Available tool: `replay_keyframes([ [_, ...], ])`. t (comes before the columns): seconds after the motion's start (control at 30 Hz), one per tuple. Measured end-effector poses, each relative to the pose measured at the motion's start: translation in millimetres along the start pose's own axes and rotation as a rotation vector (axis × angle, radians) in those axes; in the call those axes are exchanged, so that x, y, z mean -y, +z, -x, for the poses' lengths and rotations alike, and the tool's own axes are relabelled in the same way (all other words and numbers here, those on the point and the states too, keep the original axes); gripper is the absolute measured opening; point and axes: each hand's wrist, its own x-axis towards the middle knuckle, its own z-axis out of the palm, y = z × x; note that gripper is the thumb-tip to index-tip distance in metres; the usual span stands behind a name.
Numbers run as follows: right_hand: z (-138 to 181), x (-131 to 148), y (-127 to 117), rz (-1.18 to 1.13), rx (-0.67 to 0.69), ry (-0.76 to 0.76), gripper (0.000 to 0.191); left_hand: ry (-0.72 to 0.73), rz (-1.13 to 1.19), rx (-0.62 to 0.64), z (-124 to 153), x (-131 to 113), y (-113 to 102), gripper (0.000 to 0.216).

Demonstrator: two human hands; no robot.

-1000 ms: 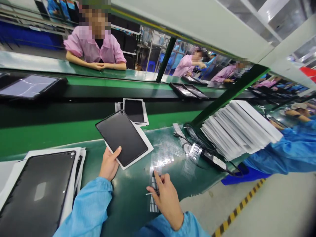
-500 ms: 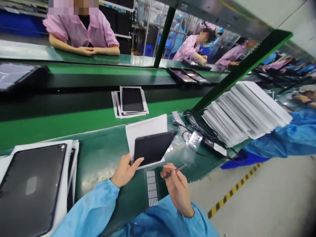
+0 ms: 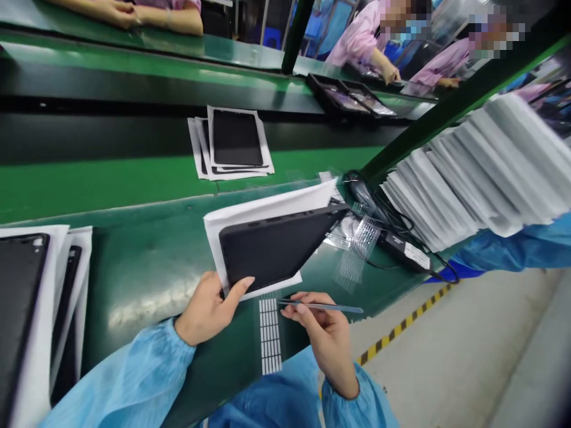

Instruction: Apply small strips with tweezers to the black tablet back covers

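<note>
My left hand [image 3: 214, 309] grips the near left corner of a black tablet back cover [image 3: 272, 249], thumb on its face. The cover is tilted up on its edge, with a white foam sleeve [image 3: 214, 229] behind it. Between the fingers and thumb of my right hand [image 3: 325, 333] is a pair of tweezers [image 3: 334, 307], its tips pointing left. Those tips are close to the top of a sheet of small white labels [image 3: 270, 336], which lies flat on the green bench [image 3: 156, 261] between my hands.
Black covers on white sleeves [image 3: 236, 138] lie on the green ledge ahead; larger ones [image 3: 18, 297] are stacked at left. Right of me are clear label strips [image 3: 359, 246], a cabled black device [image 3: 404, 249] and a stack of white sleeves [image 3: 477, 172]. A green post [image 3: 446, 107] slants above them.
My right hand has turned the tweezers level and brought their tips left, to the label sheet. The cover is still in my left hand. The whole view has shifted downward.
</note>
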Motion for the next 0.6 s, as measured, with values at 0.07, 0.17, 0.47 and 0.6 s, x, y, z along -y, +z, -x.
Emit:
replay_keyframes([
  [0.07, 0.0, 3.5, 3.5, 0.05, -0.004, -0.001, 0.011, 0.06, -0.102, 0.006, 3.3, -0.9, 0.0, 0.017],
  [0.17, 1.9, 4.8, 5.4, 0.125, -0.002, 0.0, 0.011, 0.159, -0.205, -0.002, 5.7, -2.9, 0.2, 0.016],
  [0.47, 2.0, 3.2, 0.3, 0.097, -0.014, -0.02, 0.011, 0.235, -0.272, -0.036, 3.5, -5.1, 2.7, 0.016],
  [0.6, 0.4, 4.9, 3.8, 0.11, -0.026, -0.008, 0.012, 0.209, -0.282, -0.05, 4.7, -4.8, 2.4, 0.015],
])
